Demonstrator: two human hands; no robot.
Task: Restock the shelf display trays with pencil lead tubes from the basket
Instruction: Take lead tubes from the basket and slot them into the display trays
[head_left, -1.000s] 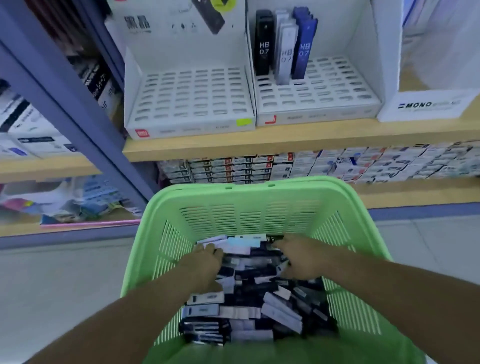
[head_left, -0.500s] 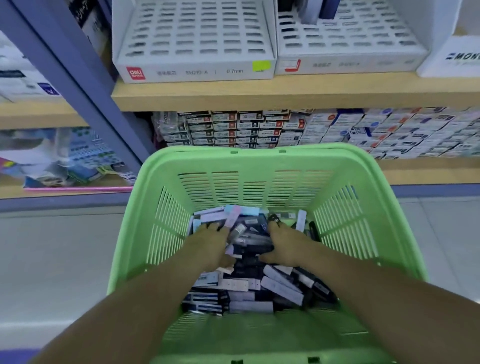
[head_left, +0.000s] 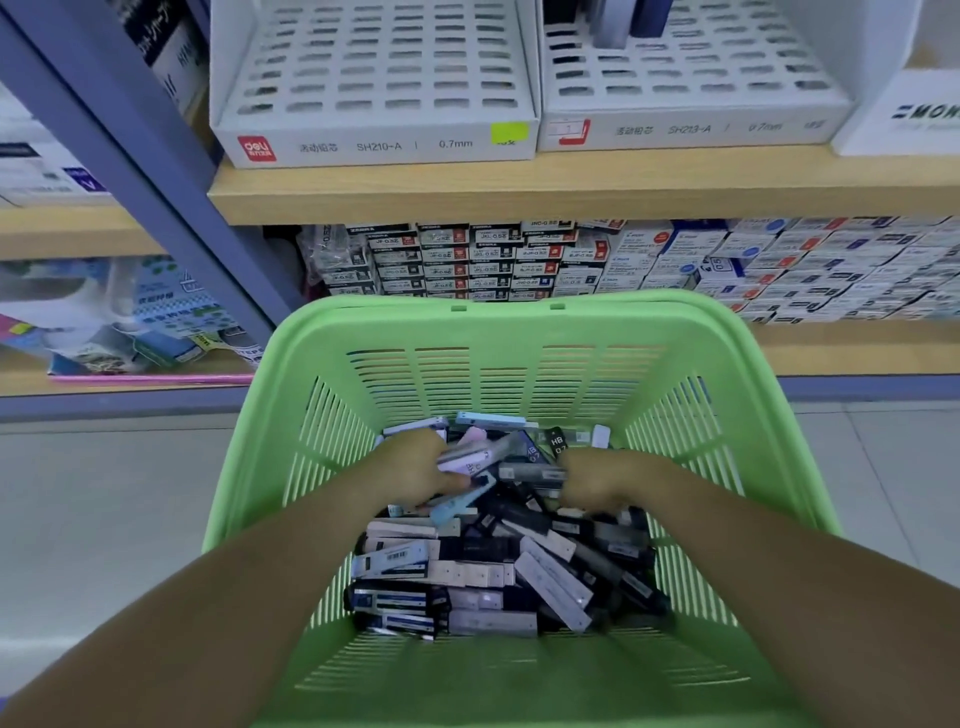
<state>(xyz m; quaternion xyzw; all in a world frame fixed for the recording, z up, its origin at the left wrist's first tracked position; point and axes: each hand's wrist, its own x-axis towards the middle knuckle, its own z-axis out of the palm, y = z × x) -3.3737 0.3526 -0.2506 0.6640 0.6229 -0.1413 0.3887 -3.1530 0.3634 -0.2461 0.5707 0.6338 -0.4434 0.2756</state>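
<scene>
From the head camera, you are looking down into a green basket (head_left: 519, 306) held close in front of you, both forearms reaching into it. The pencil lead tubes (head_left: 483, 571) lie in a loose heap on its floor, mostly black, grey and white, crossing each other at all angles, with a few pale pink and light blue ones near the far wall.

Your left hand (head_left: 415, 467) sits at the far left of the heap, its fingers curled round a small bunch of pale tubes that stick out to the right of your knuckles. Your right hand (head_left: 597, 480) is opposite it, near but not touching, fingers curled in against the end of a grey tube that lies between the two hands. A black tube marked HB 0.7 stands tilted just beyond your right hand.

Above the basket a wooden shelf (head_left: 519, 187) carries two white slotted display trays side by side and touching. The left tray (head_left: 374, 140), labelled SH210-A 0.7mm with a yellow-green sticker (head_left: 510, 132), shows only open slots. The right tray (head_left: 691, 130) has a few tubes (head_left: 623, 21) standing at its back, cut off by the frame's top edge. Under the shelf, small boxes (head_left: 467, 260) are stacked in rows. A blue post (head_left: 130, 156) slants down on the left
</scene>
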